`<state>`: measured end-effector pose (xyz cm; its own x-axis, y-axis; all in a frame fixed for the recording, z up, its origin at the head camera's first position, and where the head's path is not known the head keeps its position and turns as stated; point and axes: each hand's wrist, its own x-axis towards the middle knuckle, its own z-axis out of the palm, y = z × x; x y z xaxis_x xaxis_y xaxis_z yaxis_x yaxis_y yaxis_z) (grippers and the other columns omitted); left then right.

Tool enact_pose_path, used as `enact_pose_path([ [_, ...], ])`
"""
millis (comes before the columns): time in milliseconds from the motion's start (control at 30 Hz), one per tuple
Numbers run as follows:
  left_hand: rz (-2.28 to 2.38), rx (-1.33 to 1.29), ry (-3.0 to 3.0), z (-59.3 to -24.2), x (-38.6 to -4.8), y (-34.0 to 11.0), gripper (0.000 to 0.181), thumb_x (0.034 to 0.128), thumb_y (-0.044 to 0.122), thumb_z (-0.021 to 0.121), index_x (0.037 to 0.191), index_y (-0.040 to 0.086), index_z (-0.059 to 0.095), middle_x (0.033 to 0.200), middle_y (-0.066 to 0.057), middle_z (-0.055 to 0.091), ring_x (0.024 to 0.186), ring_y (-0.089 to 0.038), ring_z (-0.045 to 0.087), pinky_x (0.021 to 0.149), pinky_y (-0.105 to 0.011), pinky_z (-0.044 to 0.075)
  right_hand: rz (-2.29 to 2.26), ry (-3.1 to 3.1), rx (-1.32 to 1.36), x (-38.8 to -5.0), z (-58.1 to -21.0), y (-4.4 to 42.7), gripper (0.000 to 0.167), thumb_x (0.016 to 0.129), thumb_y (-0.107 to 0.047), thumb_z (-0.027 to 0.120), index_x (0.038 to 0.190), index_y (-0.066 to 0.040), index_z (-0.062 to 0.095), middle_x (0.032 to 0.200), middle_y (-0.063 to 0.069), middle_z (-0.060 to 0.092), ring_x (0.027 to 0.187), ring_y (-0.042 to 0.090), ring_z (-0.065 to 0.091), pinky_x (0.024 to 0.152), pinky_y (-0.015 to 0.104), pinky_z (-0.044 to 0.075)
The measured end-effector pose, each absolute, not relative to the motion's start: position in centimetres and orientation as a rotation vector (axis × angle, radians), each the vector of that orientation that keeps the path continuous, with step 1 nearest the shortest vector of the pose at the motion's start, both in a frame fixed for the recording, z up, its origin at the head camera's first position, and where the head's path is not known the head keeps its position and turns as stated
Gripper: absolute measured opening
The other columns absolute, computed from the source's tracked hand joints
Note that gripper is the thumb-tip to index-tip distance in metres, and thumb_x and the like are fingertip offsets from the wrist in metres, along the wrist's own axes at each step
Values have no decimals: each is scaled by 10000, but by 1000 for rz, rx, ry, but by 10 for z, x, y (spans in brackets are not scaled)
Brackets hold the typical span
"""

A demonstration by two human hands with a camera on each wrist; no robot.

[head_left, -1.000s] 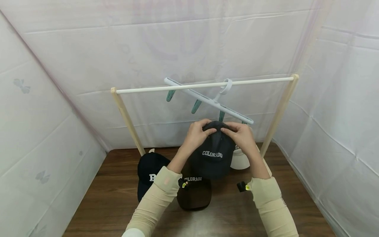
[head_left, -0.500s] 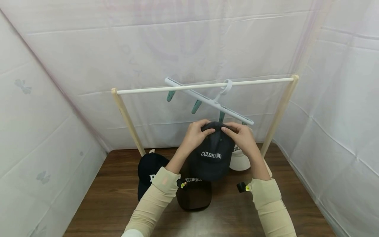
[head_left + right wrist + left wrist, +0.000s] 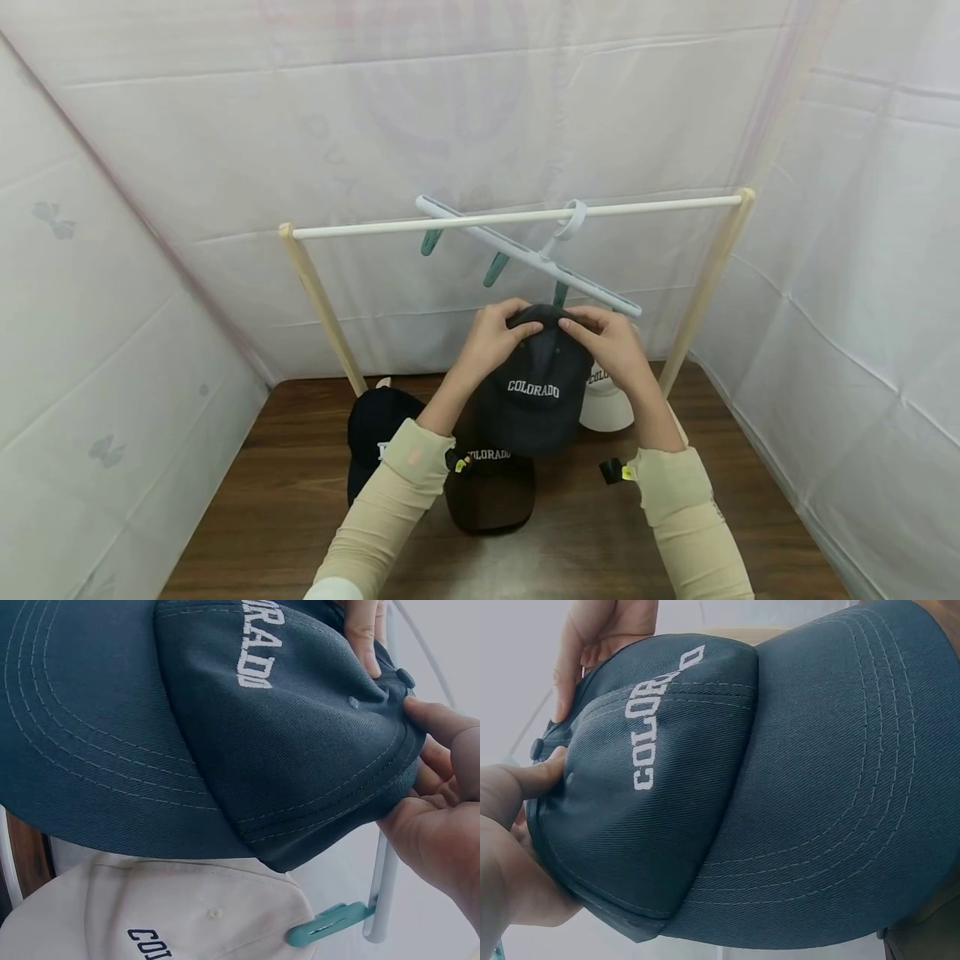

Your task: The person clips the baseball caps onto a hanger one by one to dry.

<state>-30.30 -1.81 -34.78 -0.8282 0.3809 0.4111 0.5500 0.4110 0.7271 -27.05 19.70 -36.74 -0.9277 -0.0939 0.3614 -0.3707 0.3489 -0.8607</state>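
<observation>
A dark navy baseball cap (image 3: 536, 408) lettered COLORADO hangs between both hands, brim down, just below the hanger. The left hand (image 3: 491, 337) pinches the crown near its top button, thumb in front and fingers behind. On the other side of the button the right hand (image 3: 611, 342) pinches the crown the same way. Above the cap, a white clip hanger (image 3: 525, 254) with teal clips (image 3: 496, 269) hangs slantwise from the rail. One teal clip (image 3: 330, 924) holds a cream cap (image 3: 202, 915), seen below the navy cap in the right wrist view.
A white rail (image 3: 360, 227) on wooden posts (image 3: 322, 308) spans the table (image 3: 247, 492). On the table lie a black cap (image 3: 378, 425) at left and a brown COLORADO cap (image 3: 491, 492) in front. White cloth walls (image 3: 150, 250) enclose the sides and back.
Both hands keep their pinch on the navy cap, which shifts only very slightly. The hanger and the other caps stay where they were.
</observation>
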Motion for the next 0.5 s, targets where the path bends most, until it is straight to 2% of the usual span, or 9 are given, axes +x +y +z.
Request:
enact_pose_path([
  [500, -1370, -805, -2497, -347, -305, -20, 190, 949, 182, 744, 1107, 79, 734, 954, -50, 725, 701, -122, 656, 645, -270, 545, 1698, -2337, 429, -274, -368, 194, 365, 990, -334, 690, 1265, -96, 710, 1189, 127, 716, 1054, 269, 697, 777, 257, 576],
])
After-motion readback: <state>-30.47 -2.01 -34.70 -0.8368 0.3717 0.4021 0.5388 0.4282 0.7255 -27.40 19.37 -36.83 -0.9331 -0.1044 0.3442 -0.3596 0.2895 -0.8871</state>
